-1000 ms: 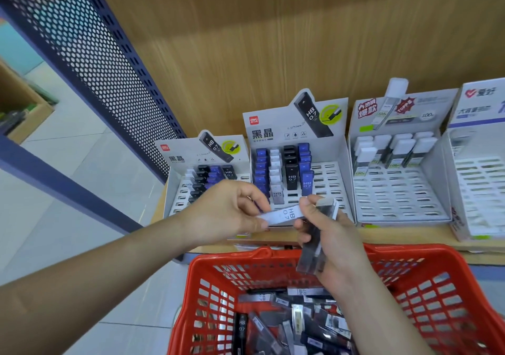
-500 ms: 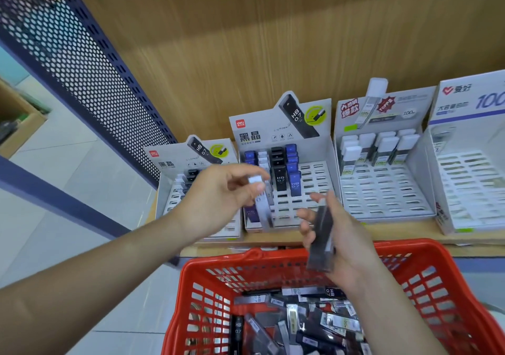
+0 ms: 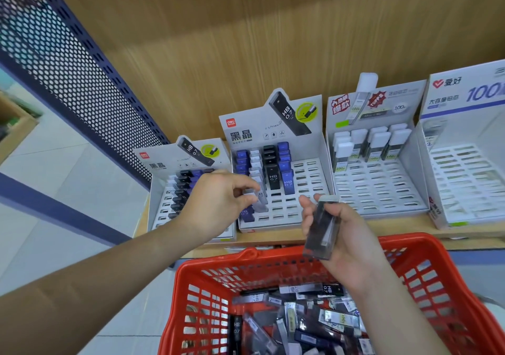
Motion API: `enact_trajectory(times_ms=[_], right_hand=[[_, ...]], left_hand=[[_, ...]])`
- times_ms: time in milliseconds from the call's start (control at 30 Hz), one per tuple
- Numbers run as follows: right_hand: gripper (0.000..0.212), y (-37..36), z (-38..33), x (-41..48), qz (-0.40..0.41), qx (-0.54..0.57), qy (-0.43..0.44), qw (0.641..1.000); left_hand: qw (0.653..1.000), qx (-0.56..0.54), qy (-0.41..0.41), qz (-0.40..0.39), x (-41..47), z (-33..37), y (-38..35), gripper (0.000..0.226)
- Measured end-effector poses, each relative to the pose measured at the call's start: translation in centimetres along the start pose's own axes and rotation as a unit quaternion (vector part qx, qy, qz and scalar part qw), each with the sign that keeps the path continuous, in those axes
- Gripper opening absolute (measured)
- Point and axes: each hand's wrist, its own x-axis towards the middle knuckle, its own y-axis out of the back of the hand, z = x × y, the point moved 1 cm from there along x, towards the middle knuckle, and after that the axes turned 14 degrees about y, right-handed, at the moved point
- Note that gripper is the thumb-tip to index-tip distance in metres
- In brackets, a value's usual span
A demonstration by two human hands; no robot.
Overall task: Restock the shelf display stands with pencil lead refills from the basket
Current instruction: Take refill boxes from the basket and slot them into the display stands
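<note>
- left hand (image 3: 218, 207): thumb and forefinger pinch grey refill (image 3: 261, 203), upright in front rows of HB 0.7 stand (image 3: 306, 185), 12 o'clock
- right hand (image 3: 352, 239): fingers curled round bundle of dark refills (image 3: 321, 231), 1 o'clock of basket rim
- red basket (image 3: 273, 256) at 6 o'clock, loose refills (image 3: 300, 322) inside

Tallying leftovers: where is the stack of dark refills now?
Head view, right of centre: the right hand grips the dark refills above the far rim of the red basket, beside the left hand pinching a grey refill.
</note>
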Motion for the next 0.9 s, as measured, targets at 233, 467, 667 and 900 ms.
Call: enact_trajectory(times_ms=[233,467,667,900], right_hand=[[0.03,-0.1,0.0,-0.4,-0.025,-0.038,-0.002,0.999],[0.032,-0.4,0.3,-0.7,-0.016,-0.038,-0.001,0.999],[0.03,-1.1,0.6,-1.2,-0.065,-0.123,0.018,0.99],[0.019,-1.2,0.7,-1.9,-0.14,-0.202,-0.019,0.969]], left_hand=[[0.99,0.065,-0.121,0.018,0.6,-0.2,-1.0,0.019],[0.994,0.073,-0.076,0.025,1.1,0.6,-1.6,0.014],[0.991,0.114,-0.064,0.034,1.4,1.9,-0.9,0.017],[0.935,-0.196,0.01,-0.294,-0.3,5.4,1.3,0.03]])
